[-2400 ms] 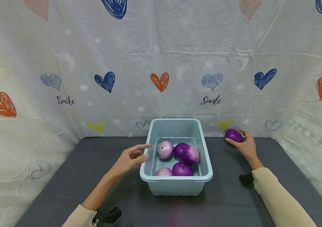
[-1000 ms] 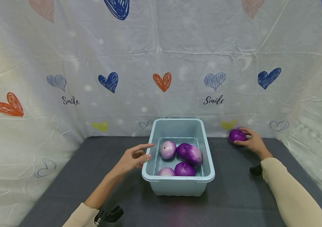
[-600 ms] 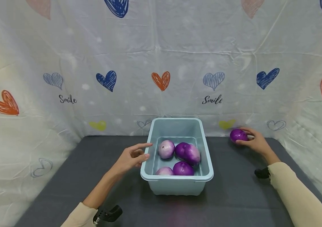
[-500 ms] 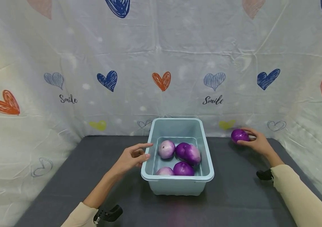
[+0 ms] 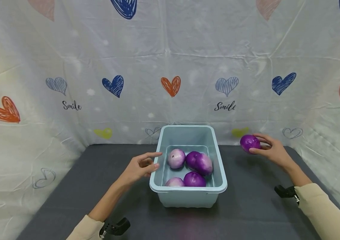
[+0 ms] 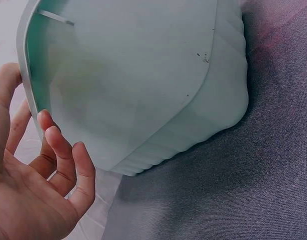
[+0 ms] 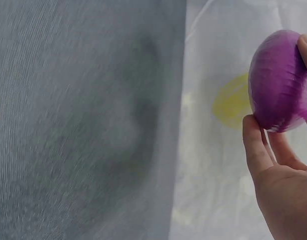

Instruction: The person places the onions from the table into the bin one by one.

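Note:
A purple onion [image 5: 250,143] is pinched between the thumb and fingers of my right hand [image 5: 273,151], raised off the dark tabletop at the right. In the right wrist view the same onion [image 7: 279,82] has a glossy skin, and part of it lies behind the fingers. A pale blue plastic tub [image 5: 188,196] stands at the centre. Inside it lie several onions, among them a pale one [image 5: 176,158] and a deep purple one [image 5: 194,180]. At the tub's left rim my left hand [image 5: 140,168] rests, index finger and thumb extended over the edge, other fingers loosely bent outside.
A dark grey cloth [image 5: 248,206] covers the table. Behind and at both sides hangs a white sheet [image 5: 194,63] printed with hearts, close to the table's back edge. Black straps [image 5: 116,227] with devices sit on both wrists.
The right hand took hold of the onion, shifted slightly right with it, then lifted it from the table and drew it a little left. The left hand and tub keep their places.

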Tool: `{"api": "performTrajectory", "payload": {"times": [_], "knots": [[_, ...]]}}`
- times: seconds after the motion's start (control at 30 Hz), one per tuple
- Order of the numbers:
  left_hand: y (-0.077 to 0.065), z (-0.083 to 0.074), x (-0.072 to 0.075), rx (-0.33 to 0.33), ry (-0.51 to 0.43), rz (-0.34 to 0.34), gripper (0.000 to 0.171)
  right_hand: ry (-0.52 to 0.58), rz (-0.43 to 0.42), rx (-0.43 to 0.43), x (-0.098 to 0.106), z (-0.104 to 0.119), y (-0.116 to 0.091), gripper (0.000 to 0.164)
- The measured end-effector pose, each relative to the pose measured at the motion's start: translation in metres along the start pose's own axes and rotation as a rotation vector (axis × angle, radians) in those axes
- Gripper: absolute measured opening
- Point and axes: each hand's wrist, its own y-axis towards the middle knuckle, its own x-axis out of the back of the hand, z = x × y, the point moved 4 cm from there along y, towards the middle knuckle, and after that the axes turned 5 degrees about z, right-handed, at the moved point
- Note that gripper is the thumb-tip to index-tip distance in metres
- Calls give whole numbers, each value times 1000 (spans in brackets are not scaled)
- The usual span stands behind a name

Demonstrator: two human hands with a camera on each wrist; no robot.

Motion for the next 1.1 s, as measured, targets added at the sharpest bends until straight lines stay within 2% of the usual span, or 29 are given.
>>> {"api": "performTrajectory", "payload": {"times": [0.17, 0.5, 0.77, 1.1], "knots": [[1, 0, -1, -1, -2, 2, 46, 25, 25, 61, -8, 18, -2, 61], [1, 1, -1, -7, -5, 0, 47, 115, 54, 109, -17, 43, -9, 56], [-2, 1, -1, 9, -6, -16, 47, 184, 76, 130, -25, 59, -11, 56], [-1, 1, -1, 8, 10, -25, 46, 210, 93, 136, -37, 78, -2, 58]]}}
